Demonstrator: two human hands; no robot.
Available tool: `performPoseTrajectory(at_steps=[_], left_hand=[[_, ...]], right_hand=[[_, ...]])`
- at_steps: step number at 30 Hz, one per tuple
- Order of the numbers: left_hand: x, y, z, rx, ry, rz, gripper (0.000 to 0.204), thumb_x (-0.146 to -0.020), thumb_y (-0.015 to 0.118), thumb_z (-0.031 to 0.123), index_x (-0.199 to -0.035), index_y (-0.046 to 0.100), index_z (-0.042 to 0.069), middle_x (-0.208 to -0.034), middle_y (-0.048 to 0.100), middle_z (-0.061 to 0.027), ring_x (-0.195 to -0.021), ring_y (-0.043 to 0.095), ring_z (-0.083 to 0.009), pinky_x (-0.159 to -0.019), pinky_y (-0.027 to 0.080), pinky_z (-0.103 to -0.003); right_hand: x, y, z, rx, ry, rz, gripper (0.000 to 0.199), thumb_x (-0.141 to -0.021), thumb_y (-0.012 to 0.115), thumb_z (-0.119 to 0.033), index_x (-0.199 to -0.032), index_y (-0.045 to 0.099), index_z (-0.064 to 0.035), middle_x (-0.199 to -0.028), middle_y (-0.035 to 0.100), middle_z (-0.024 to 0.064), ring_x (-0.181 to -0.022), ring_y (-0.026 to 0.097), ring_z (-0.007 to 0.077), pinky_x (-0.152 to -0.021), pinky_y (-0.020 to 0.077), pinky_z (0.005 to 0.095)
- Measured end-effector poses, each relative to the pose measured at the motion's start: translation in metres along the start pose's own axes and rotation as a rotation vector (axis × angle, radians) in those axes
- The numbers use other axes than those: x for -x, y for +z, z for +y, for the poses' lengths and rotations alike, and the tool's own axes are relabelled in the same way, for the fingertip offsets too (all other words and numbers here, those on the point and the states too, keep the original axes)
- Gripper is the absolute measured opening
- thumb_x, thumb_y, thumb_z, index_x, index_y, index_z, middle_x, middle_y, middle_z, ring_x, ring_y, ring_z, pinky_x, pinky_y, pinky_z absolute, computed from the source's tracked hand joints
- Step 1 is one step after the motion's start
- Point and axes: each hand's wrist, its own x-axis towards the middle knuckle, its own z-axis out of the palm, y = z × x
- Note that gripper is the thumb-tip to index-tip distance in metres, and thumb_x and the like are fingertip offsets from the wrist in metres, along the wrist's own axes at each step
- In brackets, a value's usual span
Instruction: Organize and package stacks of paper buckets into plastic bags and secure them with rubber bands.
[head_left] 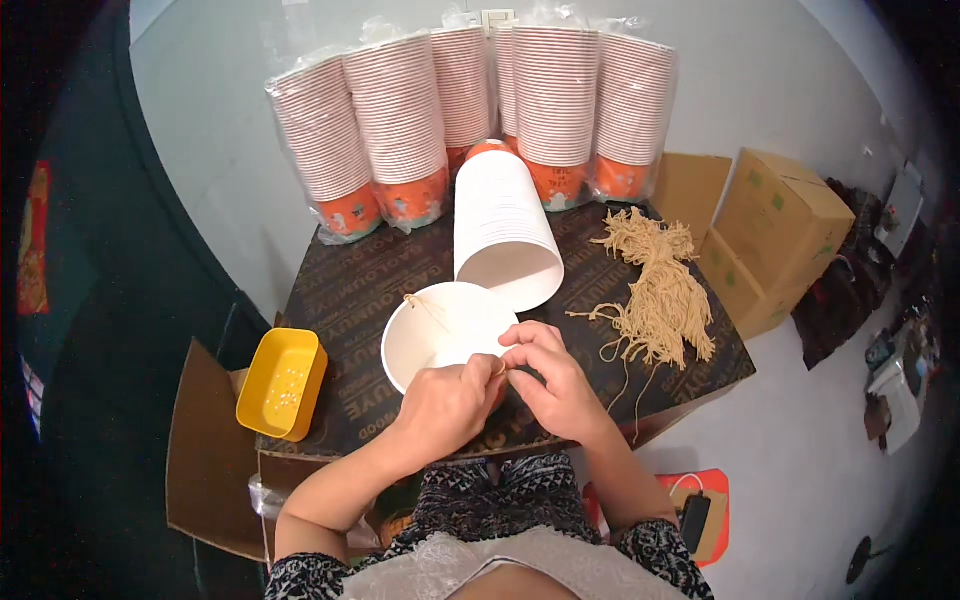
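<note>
I see my left hand point(445, 405) and right hand point(555, 375) pinching narrow on a thin tan string point(428, 310) at the white paper cup's point(440, 335) five o'clock rim, dark table point(350, 290) centre, tan string bundle point(655, 290) at three o'clock.

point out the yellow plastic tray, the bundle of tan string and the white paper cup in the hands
yellow plastic tray point(281, 383), head view, on its inner floor
bundle of tan string point(660, 290), head view, on the thick middle of the strands
white paper cup point(440, 330), head view, on its bare inside wall
</note>
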Motion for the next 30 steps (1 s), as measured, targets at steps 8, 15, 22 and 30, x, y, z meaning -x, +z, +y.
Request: performPoseTrajectory(at_steps=[8,15,22,30], left_hand=[[0.001,0.000,0.000,0.052,-0.024,0.006,0.022,-0.085,0.067,0.012,-0.093,0.049,0.002,-0.060,0.060,-0.0148,-0.053,0.063,-0.0321,-0.046,0.048,-0.042],[-0.001,-0.007,-0.003,0.173,-0.129,-0.013,0.018,-0.087,0.063,0.012,-0.093,0.050,0.001,-0.062,0.061,-0.0181,-0.056,0.063,-0.0366,-0.050,0.049,-0.046],[-0.004,-0.008,0.001,0.217,-0.323,-0.033,0.014,-0.088,0.061,0.011,-0.086,0.053,0.000,-0.063,0.062,-0.0208,-0.058,0.063,-0.0392,-0.053,0.050,-0.048],[-0.012,-0.008,0.000,0.168,-0.419,-0.046,0.011,-0.086,0.061,0.009,-0.082,0.057,0.000,-0.065,0.062,-0.0222,-0.062,0.063,-0.0409,-0.057,0.050,-0.049]], right_hand=[[0.001,0.003,0.000,0.008,0.000,0.023,0.010,-0.081,0.063,0.002,-0.088,0.056,-0.0016,-0.116,0.055,0.0121,-0.111,0.050,0.0285,-0.096,0.0403,0.0362],[0.008,0.011,-0.007,0.151,-0.067,0.165,0.011,-0.081,0.062,0.001,-0.089,0.055,-0.0011,-0.116,0.052,0.0170,-0.110,0.048,0.0355,-0.095,0.0402,0.0413],[0.021,0.015,-0.021,0.354,-0.237,0.213,0.014,-0.078,0.062,0.004,-0.088,0.053,-0.0008,-0.106,0.050,0.0172,-0.098,0.049,0.0346,-0.088,0.0402,0.0429],[0.036,0.016,-0.009,0.229,-0.223,0.183,0.018,-0.079,0.059,0.010,-0.093,0.052,0.0013,-0.104,0.051,0.0184,-0.091,0.052,0.0323,-0.080,0.0451,0.0388]])
